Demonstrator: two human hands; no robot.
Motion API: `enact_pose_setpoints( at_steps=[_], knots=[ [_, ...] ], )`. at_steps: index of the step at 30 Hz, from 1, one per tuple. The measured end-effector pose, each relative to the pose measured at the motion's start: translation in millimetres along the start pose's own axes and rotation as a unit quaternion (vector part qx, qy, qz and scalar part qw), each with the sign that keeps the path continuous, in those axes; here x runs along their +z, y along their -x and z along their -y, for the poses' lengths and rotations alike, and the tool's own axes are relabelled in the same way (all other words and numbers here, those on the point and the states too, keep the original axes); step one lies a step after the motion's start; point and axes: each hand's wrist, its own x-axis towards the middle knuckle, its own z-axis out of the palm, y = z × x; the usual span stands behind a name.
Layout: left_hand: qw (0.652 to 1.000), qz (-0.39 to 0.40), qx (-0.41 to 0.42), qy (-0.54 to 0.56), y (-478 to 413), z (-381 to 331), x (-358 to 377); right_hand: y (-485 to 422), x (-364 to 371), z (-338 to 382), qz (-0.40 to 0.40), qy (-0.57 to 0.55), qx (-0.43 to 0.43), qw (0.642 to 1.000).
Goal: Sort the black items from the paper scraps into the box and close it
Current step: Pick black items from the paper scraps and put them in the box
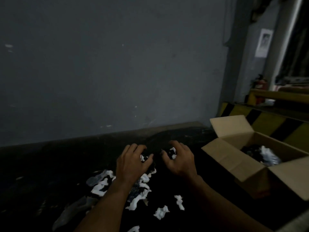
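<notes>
On the dark table lies a pile of white paper scraps [103, 186] mixed with black items [157, 158] that barely show against the surface. My left hand [133, 161] has its fingers curled down into the far end of the pile, around a dark clump with a white scrap in it. Just to the right, my right hand [179, 159] curls over another dark clump with white bits. An open cardboard box [230, 159] stands at the right with its flaps spread. Inside it are black items [250, 149] and something white [269, 155].
A grey wall [108, 64] rises right behind the table. A greyish translucent piece [70, 213] lies at the lower left. Loose scraps [161, 212] lie near the front. Behind the box are a yellow-and-black striped barrier [260, 121] and a red fire extinguisher [260, 85].
</notes>
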Motion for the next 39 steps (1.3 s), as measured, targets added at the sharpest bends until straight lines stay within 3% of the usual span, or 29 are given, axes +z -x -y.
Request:
enact_pose_setpoints(
  at_steps=[8, 11, 17, 23, 29, 39],
  knots=[
    [0.994, -0.004, 0.068, 0.086, -39, -110, 56, -18, -100, -81, 0.029, 0.051, 0.063, 0.996],
    [0.991, 0.006, 0.087, 0.100, -52, -162, 85, -25, -142, -123, -0.006, 0.100, 0.059, 0.993],
    [0.987, 0.028, 0.105, 0.122, -74, -279, 147, -42, -224, -227, -0.033, 0.156, 0.055, 0.986],
    [0.984, 0.027, 0.103, 0.140, -102, -378, 203, -64, -286, -320, -0.003, 0.187, 0.071, 0.980],
    [0.983, 0.028, 0.118, 0.139, -132, -429, 255, -93, -304, -390, -0.025, 0.181, 0.067, 0.981],
    [0.980, -0.004, 0.129, 0.153, -190, -451, 368, -141, -284, -484, -0.015, 0.211, 0.102, 0.972]
  ],
)
